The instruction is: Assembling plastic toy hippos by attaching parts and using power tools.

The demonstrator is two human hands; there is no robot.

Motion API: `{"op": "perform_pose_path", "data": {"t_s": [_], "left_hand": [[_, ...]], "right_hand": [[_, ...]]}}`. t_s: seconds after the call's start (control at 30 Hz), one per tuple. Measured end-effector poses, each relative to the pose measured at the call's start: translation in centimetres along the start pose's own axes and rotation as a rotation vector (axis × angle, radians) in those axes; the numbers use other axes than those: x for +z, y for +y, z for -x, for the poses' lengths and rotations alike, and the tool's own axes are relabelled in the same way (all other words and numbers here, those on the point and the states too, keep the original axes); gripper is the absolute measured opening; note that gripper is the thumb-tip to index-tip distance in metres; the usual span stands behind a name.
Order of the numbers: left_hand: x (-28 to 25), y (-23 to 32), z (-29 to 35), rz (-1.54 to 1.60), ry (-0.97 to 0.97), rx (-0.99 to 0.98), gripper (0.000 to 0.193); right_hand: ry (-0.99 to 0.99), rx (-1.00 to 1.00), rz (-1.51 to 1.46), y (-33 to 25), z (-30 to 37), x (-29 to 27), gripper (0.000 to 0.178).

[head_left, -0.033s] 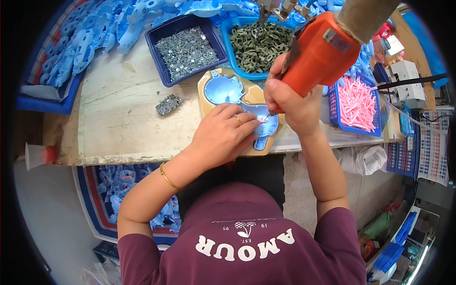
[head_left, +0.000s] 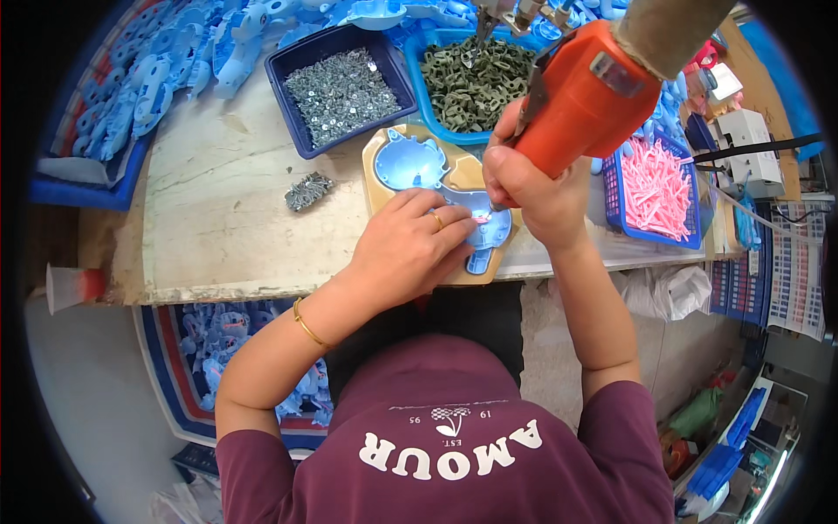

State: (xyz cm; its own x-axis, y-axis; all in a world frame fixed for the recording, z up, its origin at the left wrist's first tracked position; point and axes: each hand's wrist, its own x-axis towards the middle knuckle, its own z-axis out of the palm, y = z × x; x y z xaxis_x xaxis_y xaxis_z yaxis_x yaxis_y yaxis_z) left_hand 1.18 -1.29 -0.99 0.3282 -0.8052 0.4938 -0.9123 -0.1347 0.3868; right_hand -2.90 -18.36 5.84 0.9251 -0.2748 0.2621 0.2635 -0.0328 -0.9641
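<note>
My right hand (head_left: pixel 541 188) is wrapped round the lower end of an orange power screwdriver (head_left: pixel 587 96), whose tip points down at the right part of a blue plastic shell (head_left: pixel 410 163). That shell sits in a tan holding block (head_left: pixel 381 194) at the table's front edge. My left hand (head_left: pixel 410 240), with a ring and a bracelet, lies across the shell's middle, fingers curled and close together at a small pink piece (head_left: pixel 481 220) inside it. The palm and thumb hide part of the shell. Whether a screw is under the tip cannot be made out.
Behind the block stand a dark blue bin of screws (head_left: pixel 278 79) and a light blue basin of dark green parts (head_left: pixel 419 96). A small screw pile (head_left: pixel 308 191) lies left. Pink parts fill a blue basket (head_left: pixel 618 205) at right. Blue shells (head_left: pixel 236 52) are heaped at the back.
</note>
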Motion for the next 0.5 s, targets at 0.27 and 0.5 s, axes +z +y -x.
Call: {"op": "perform_pose_path", "data": {"t_s": [0.27,0.5], "left_hand": [[0.1,-0.2,0.0,0.008,-0.013,-0.008,0.026],[-0.9,0.3,0.2,-0.005,0.036,0.007,0.031]], "right_hand": [[0.047,-0.021,-0.011,0.5,0.2,0.1,0.024],[-0.162,-0.053,0.055,-2.4,-1.2,0.5,0.036]]}}
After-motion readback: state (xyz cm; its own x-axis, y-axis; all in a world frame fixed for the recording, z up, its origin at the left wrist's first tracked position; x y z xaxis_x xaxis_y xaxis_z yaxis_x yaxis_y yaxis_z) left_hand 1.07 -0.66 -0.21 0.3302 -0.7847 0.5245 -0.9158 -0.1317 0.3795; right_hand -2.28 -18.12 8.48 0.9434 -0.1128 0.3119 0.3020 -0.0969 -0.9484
